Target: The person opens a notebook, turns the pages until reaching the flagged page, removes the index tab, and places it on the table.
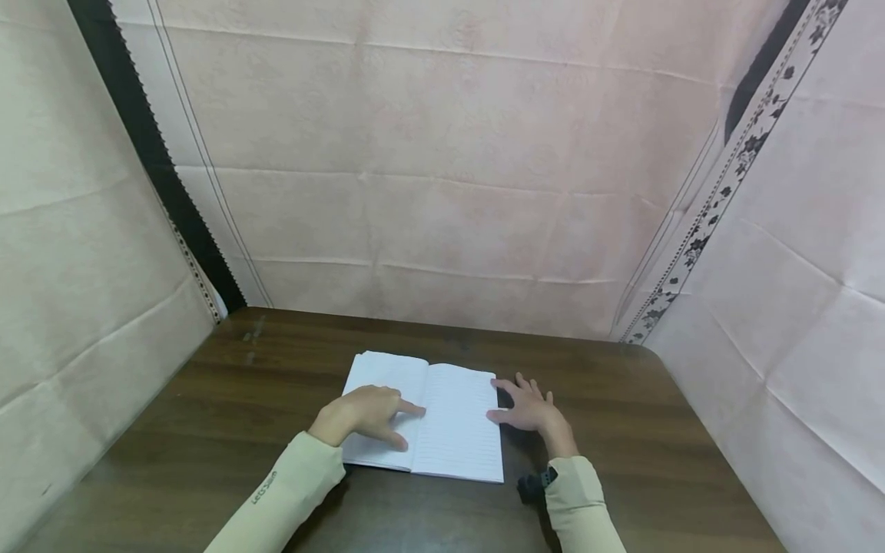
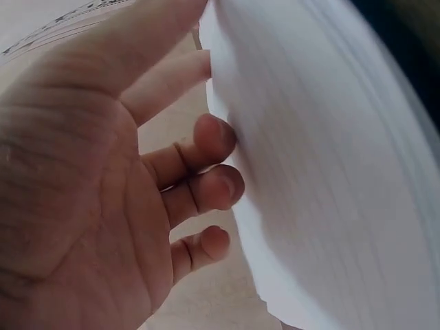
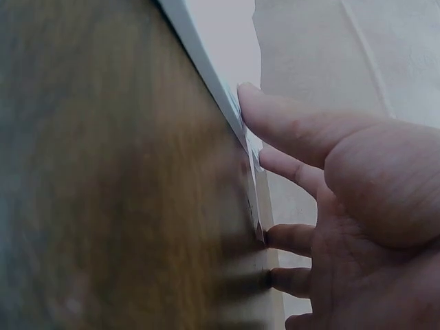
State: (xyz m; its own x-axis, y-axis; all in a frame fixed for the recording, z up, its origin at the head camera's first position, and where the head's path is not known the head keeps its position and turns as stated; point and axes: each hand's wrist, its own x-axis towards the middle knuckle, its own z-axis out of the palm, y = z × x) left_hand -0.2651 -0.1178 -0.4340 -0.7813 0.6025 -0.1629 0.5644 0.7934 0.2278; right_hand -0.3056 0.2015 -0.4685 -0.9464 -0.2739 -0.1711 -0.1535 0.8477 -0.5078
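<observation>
An open notebook [image 1: 456,430] with white ruled pages lies flat on the brown table. My left hand [image 1: 369,415] is over its left page, thumb and index finger stretched toward the center fold. The left wrist view shows the other fingers of this hand loosely bent against or close to the paper [image 2: 323,179]. At the notebook's right edge is my right hand [image 1: 531,407], fingers spread. Its thumb [image 3: 282,124] touches the page edge in the right wrist view, while the lower fingers reach down to the table surface.
The wooden table [image 1: 657,445] extends around the notebook. Pale cloth hangs behind it [image 1: 442,192] and on both sides, with a dark strip [image 1: 173,177] at the left and a floral border [image 1: 726,192] at the right. A dark device [image 1: 532,488] is at the right wrist.
</observation>
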